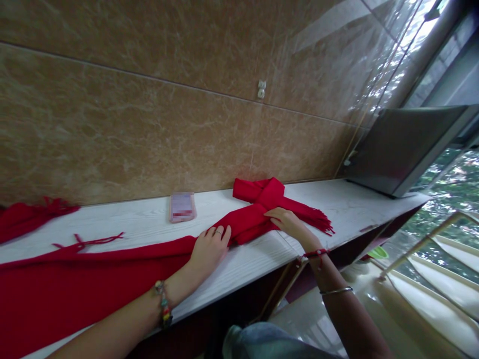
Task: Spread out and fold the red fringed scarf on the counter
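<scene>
A long red scarf (pixel 247 222) runs along the white counter, broad and loosely spread at the left and gathered toward the middle. At its right end the cloth crosses over itself in a loop, with a fringed tail lying to the right. My left hand (pixel 211 247) is closed over the narrowed, bunched part, fingers bent on top of the cloth. A little to the right, my right hand (pixel 287 222) grips the scarf's edge just below the crossing, its fingertips on the fabric. The thumbs of both hands are mostly hidden.
The white counter (pixel 145 219) meets a brown tiled wall (pixel 149 124). A phone-like flat item (pixel 182 207) lies near the wall. More fringed red cloth (pixel 30 219) is at the far left. A grey metal appliance (pixel 404 149) stands at the right end, beside a window and railing (pixel 422 244).
</scene>
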Demonstrator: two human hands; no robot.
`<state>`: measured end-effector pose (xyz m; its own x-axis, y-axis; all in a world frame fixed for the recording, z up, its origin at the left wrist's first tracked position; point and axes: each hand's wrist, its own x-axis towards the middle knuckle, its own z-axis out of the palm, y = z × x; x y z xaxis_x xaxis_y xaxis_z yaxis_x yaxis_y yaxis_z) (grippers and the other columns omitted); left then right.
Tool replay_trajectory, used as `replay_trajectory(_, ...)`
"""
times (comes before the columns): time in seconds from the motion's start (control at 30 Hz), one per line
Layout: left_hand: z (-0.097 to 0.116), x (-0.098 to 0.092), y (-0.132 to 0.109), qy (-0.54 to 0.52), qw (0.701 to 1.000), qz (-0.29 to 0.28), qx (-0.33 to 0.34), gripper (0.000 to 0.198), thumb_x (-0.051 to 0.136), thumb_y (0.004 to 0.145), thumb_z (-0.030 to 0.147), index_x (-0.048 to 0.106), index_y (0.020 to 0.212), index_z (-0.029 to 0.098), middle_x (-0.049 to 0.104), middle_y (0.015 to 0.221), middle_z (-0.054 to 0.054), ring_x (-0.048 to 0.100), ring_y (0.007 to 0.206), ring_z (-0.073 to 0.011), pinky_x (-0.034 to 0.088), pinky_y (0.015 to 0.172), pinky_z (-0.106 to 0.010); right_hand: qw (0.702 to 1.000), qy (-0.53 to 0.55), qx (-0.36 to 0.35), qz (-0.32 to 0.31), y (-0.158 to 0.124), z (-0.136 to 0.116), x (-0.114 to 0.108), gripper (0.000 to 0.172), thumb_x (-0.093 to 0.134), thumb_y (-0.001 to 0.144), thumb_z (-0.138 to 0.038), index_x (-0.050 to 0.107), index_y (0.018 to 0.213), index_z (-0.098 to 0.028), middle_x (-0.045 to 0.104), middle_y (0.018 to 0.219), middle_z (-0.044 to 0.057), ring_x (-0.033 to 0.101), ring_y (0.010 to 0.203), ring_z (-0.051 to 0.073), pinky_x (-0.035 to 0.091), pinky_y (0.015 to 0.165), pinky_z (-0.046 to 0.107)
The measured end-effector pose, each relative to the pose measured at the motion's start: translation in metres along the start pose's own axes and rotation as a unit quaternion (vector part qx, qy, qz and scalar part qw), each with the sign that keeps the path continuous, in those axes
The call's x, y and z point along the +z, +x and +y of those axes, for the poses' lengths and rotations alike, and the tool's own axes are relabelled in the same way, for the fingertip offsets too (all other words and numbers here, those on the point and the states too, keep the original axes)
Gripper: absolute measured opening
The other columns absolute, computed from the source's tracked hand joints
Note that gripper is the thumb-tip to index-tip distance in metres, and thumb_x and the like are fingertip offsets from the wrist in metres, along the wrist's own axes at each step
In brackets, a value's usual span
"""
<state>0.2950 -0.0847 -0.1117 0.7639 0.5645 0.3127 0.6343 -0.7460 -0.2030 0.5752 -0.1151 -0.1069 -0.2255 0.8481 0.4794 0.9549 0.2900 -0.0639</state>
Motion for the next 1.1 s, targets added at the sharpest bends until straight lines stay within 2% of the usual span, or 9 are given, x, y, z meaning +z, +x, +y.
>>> replay_trajectory(0.13, -0.001, -0.007, 0.015, 0.019, 1.0, 0.01, 0.016, 0.04, 0.04, 0.079, 0.0, 0.051, 0.116, 0.009, 0.059, 0.108, -0.018, 0.059, 0.094, -0.024, 0.051, 0.072, -0.033, 0.999, 0.017, 0.014, 0.026, -0.002, 0.004, 0.003, 0.029, 0.04, 0.084, -0.015, 0.062, 0.104, -0.017, 0.066, 0.1, 0.008, 0.06, 0.09, 0.019, 0.048, 0.082, 0.034)
replay_trajectory(0.3, 0.002, -0.023, 0.012, 0.046, 0.996, 0.058, 0.044, 0.044, 0.034, 0.079, -0.003, 0.047, 0.121, 0.005, 0.049, 0.124, -0.019, 0.049, 0.113, -0.0226, 0.048, 0.084, -0.029, 0.997, 0.044, 0.02, 0.058, -0.005, 0.008, 0.004, 0.031, 0.04, 0.083, -0.014, 0.063, 0.103, -0.018, 0.066, 0.101, 0.006, 0.061, 0.092, 0.018, 0.048, 0.083, 0.032)
replay_trajectory(0.4, 0.012, -0.011, 0.004, 0.051, 0.995, 0.042, 0.079, 0.044, 0.035, 0.079, -0.002, 0.05, 0.118, 0.008, 0.05, 0.124, -0.015, 0.046, 0.115, -0.022, 0.046, 0.089, -0.031, 0.999, 0.04, 0.018, 0.023, -0.006, 0.009, 0.002, 0.032, 0.042, 0.079, -0.01, 0.065, 0.099, -0.017, 0.067, 0.1, 0.006, 0.061, 0.093, 0.018, 0.047, 0.085, 0.032)
replay_trajectory(0.53, 0.016, 0.01, -0.003, 0.07, 0.993, 0.026, 0.087, 0.046, 0.036, 0.078, -0.003, 0.049, 0.12, 0.011, 0.046, 0.129, -0.013, 0.042, 0.119, -0.0228, 0.043, 0.092, -0.035, 0.999, 0.027, 0.015, -0.026, -0.006, 0.006, -0.004, 0.038, 0.042, 0.071, -0.003, 0.066, 0.098, -0.014, 0.066, 0.102, 0.009, 0.06, 0.095, 0.018, 0.045, 0.089, 0.031)
replay_trajectory(0.67, 0.0, -0.001, 0.004, 0.084, 0.992, 0.048, 0.087, 0.043, 0.038, 0.079, -0.001, 0.05, 0.118, 0.014, 0.044, 0.13, -0.014, 0.041, 0.119, -0.0222, 0.043, 0.092, -0.034, 0.999, 0.015, 0.024, -0.042, -0.002, 0.0, -0.01, 0.04, 0.043, 0.068, -0.002, 0.066, 0.098, -0.016, 0.065, 0.103, 0.008, 0.06, 0.096, 0.019, 0.045, 0.089, 0.031)
replay_trajectory(0.8, -0.017, -0.014, 0.012, 0.063, 0.991, 0.074, 0.096, 0.04, 0.04, 0.08, 0.0, 0.05, 0.117, 0.01, 0.045, 0.129, -0.017, 0.038, 0.122, -0.0246, 0.04, 0.096, -0.037, 0.997, -0.011, 0.015, -0.075, 0.003, -0.003, -0.01, 0.034, 0.045, 0.07, -0.005, 0.067, 0.094, -0.014, 0.066, 0.1, 0.01, 0.061, 0.094, 0.02, 0.045, 0.088, 0.032)
replay_trajectory(1.0, -0.016, 0.004, -0.004, -0.012, 0.994, 0.0, 0.105, 0.044, 0.039, 0.078, -0.003, 0.052, 0.117, 0.014, 0.053, 0.122, -0.012, 0.05, 0.112, -0.021, 0.046, 0.087, -0.035, 0.996, -0.035, 0.014, -0.079, 0.005, 0.001, -0.002, 0.031, 0.045, 0.072, -0.008, 0.069, 0.089, -0.017, 0.068, 0.097, 0.007, 0.062, 0.092, 0.018, 0.046, 0.087, 0.03)
replay_trajectory(1.1, -0.012, 0.002, -0.011, -0.05, 0.995, 0.0, 0.082, 0.046, 0.038, 0.079, -0.001, 0.049, 0.12, 0.017, 0.05, 0.126, -0.011, 0.049, 0.113, -0.0212, 0.045, 0.086, -0.038, 0.995, -0.042, 0.03, -0.082, 0.006, 0.003, -0.001, 0.032, 0.044, 0.071, -0.007, 0.069, 0.088, -0.017, 0.068, 0.096, 0.007, 0.062, 0.091, 0.018, 0.046, 0.087, 0.03)
